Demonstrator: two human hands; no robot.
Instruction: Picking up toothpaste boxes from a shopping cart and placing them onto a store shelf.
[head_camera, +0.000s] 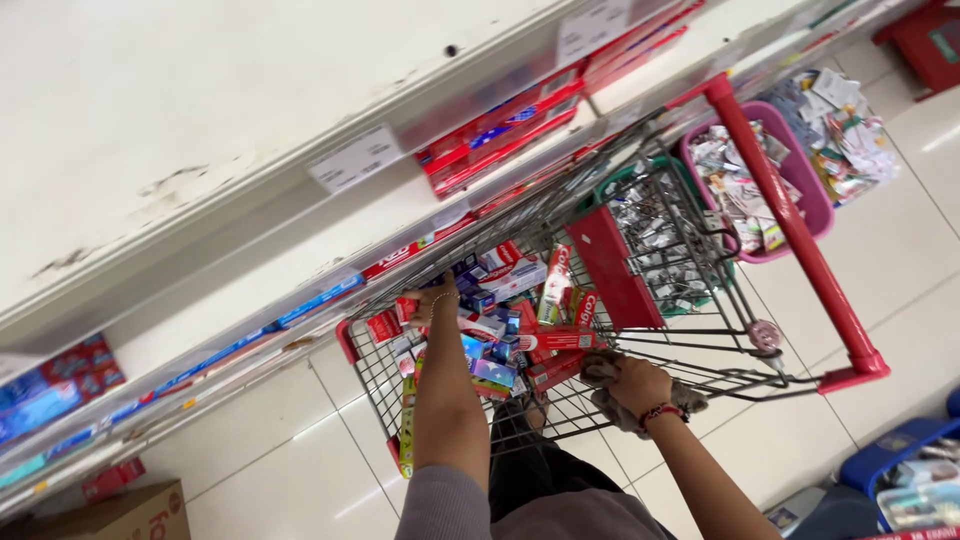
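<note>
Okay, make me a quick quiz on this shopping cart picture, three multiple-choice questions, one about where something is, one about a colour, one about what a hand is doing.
1. Where do the boxes lie?
A. In the cart's wire basket
B. On the floor tiles
C. In the pink tub

2. What colour is the cart handle?
A. Blue
B. Red
C. Green

3. What is the right hand doing?
A. Hanging empty
B. Gripping the handle
C. Clutching a grey cloth at the cart's rim

Answers: 1 A, the boxes are piled inside the cart, where the left hand reaches among them. 2 B, the bar is plainly red. 3 C, the cloth bunches under its fingers.
</note>
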